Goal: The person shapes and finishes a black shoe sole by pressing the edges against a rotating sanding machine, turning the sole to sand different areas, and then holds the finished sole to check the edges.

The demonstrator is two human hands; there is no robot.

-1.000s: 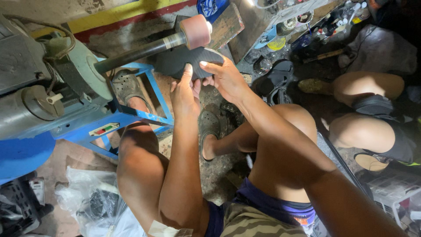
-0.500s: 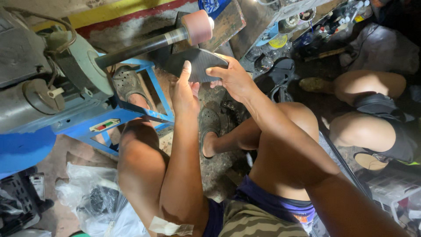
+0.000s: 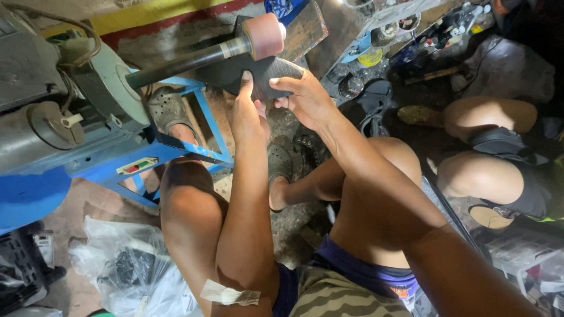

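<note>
Both my hands hold a flat dark shoe sole up against a pink grinding drum at the end of a dark shaft. My left hand grips the sole's lower left edge, thumb up on its face. My right hand clasps its right edge, fingers curled over the top. The shaft runs from a grey motor machine on a blue metal frame at the left. My knees sit below my arms.
Another person's bare legs are at the right, seated on the floor. A cluttered wooden shelf with small tins stands behind. Dark sandals lie on the floor. Plastic bags lie at lower left, and a foot in a clog rests under the frame.
The sole has shifted slightly against the drum, and my hands have moved a little up and right with it. My grip is unchanged.
</note>
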